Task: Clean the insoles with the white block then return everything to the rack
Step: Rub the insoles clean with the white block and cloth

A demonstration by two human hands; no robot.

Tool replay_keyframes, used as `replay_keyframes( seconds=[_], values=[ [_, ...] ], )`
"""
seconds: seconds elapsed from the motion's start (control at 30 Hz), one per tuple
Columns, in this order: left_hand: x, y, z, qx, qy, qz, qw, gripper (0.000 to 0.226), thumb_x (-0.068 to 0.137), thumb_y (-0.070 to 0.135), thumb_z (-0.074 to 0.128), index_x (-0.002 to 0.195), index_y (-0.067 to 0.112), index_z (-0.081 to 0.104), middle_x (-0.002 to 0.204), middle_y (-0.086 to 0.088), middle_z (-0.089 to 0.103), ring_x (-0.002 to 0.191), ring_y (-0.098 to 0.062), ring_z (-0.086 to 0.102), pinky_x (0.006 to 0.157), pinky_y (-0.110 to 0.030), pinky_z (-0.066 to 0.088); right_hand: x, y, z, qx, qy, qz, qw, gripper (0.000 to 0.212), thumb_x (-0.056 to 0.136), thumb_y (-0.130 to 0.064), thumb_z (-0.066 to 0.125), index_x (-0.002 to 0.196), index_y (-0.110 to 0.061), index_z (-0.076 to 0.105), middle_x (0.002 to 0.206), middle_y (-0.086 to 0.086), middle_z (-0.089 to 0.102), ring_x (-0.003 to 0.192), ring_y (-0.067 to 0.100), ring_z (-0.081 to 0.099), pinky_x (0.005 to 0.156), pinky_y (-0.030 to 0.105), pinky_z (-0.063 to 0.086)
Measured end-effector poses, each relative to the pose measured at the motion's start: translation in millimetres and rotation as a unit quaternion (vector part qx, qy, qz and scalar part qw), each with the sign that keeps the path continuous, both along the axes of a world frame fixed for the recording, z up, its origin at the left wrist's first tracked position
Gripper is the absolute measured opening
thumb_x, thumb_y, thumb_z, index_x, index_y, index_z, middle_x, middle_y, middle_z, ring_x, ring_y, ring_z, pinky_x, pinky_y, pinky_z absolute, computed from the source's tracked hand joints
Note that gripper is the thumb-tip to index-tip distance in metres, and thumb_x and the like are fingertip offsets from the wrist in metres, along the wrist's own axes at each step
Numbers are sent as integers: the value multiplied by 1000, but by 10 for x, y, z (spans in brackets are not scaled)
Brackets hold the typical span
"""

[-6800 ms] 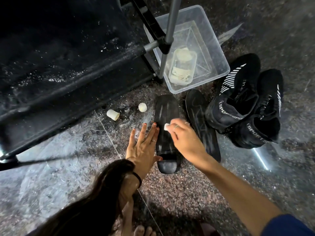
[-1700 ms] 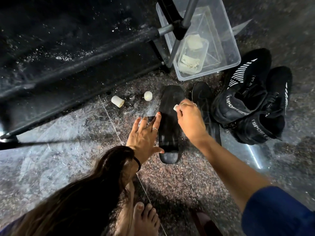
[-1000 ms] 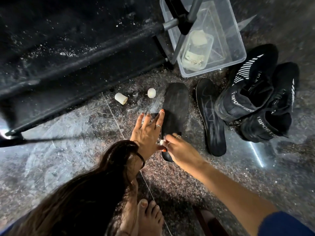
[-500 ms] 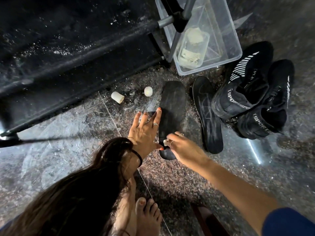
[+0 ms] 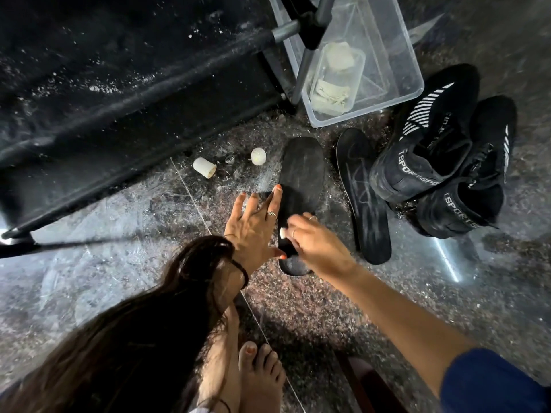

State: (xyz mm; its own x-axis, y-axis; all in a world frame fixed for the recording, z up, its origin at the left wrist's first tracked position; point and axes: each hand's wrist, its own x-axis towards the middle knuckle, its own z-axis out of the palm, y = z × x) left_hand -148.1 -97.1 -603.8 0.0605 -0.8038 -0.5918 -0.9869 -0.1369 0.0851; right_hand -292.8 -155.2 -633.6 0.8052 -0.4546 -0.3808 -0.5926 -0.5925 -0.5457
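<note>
Seen from above on a speckled stone floor (image 5: 313,317): a black shoe rack (image 5: 125,84) filling the upper left, dusted with pale crumbs, one grey upright post (image 5: 307,58) standing in front of a clear plastic bin (image 5: 408,67). Inside the bin, a small clear container (image 5: 337,79) of whitish material. At right, two black high-top shoes (image 5: 441,162) leaning together, white stripes and lettering showing. Just left of the shoes, a second insole (image 5: 362,195) lying flat, apart from the first. At centre, the worked insole (image 5: 302,180), black, toe end toward the rack, heel end partly hidden under both hands. Left hand (image 5: 253,231) spread with straight fingers, resting along the insole's left edge, thumb reaching across toward the heel. Right hand (image 5: 316,248) curled over the insole's lower half, fingertips pinching the white block (image 5: 282,232) against the surface; motion blur on the knuckles. Near the rack's foot, left of the insole, two loose white pieces (image 5: 204,167), one cylindrical, one rounded. Bottom edge: long dark hair (image 5: 134,338) and a bare foot (image 5: 259,374).
</note>
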Motion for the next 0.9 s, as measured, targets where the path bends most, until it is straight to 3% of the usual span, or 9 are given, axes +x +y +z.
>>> replay_keyframes(
  seconds=[0.13,0.2,0.33,0.43,0.5,0.6,0.73,0.83,0.9],
  values=[
    [11,4,13,-2,-7,-10,1000,123,74,76,52,146,8,-21,158,-4,11,144,-28,7,116,-44,-3,218,-76,77,-41,-18,-152,987,18,95,-10,48,92,-4,65,97,5,57,85,21,52,74,32,45],
    [9,24,-3,-10,-8,-3,1000,126,72,77,52,145,7,-23,157,-5,16,144,-29,9,117,-44,-1,156,79,122,-20,-7,-123,992,20,98,-13,44,92,-7,62,97,1,56,80,15,51,68,25,47],
    [1,24,-15,-2,-11,2,1000,127,75,73,52,140,7,-33,156,-6,19,144,-29,9,118,-43,-2,-41,298,165,9,-16,11,1000,26,101,-21,36,91,-11,57,103,-3,52,80,8,50,72,30,50],
    [-11,-35,22,10,-2,17,1000,127,74,71,56,142,8,-31,157,-5,15,144,-29,7,116,-42,-5,90,38,155,-3,-18,3,1000,24,101,-21,37,87,-12,55,89,-2,50,70,8,47,63,28,47],
    [-13,-28,38,13,3,18,1000,128,73,71,57,142,8,-31,157,-5,15,144,-28,7,116,-42,-5,225,-201,143,-24,-11,-80,996,19,98,-17,43,85,-14,58,86,1,54,71,12,52,65,33,48],
    [-4,7,47,3,2,15,1000,128,73,71,57,142,6,-29,156,-4,19,144,-28,10,116,-42,-3,301,-365,53,-80,-12,-159,984,17,91,-2,52,88,-3,69,90,8,60,78,27,59,66,36,49],
    [-1,-4,47,-5,0,7,1000,127,74,74,54,143,7,-29,155,-4,22,143,-28,12,117,-42,-1,7,-9,167,-53,-1,-104,993,18,96,-10,45,93,-5,63,95,2,54,80,22,55,64,32,44],
    [-5,-9,42,6,-8,7,1000,126,74,76,51,142,7,-30,154,-5,22,143,-28,10,117,-42,-1,-289,252,235,-5,15,-32,999,23,96,-4,44,113,-5,59,119,4,54,98,19,56,79,26,51],
    [-15,-2,28,9,-15,4,1000,126,75,75,51,140,7,-33,155,-6,21,144,-29,8,117,-43,-2,-321,203,216,13,28,-17,999,25,96,-6,43,116,-5,58,121,3,53,94,19,57,76,26,52]
  ],
)
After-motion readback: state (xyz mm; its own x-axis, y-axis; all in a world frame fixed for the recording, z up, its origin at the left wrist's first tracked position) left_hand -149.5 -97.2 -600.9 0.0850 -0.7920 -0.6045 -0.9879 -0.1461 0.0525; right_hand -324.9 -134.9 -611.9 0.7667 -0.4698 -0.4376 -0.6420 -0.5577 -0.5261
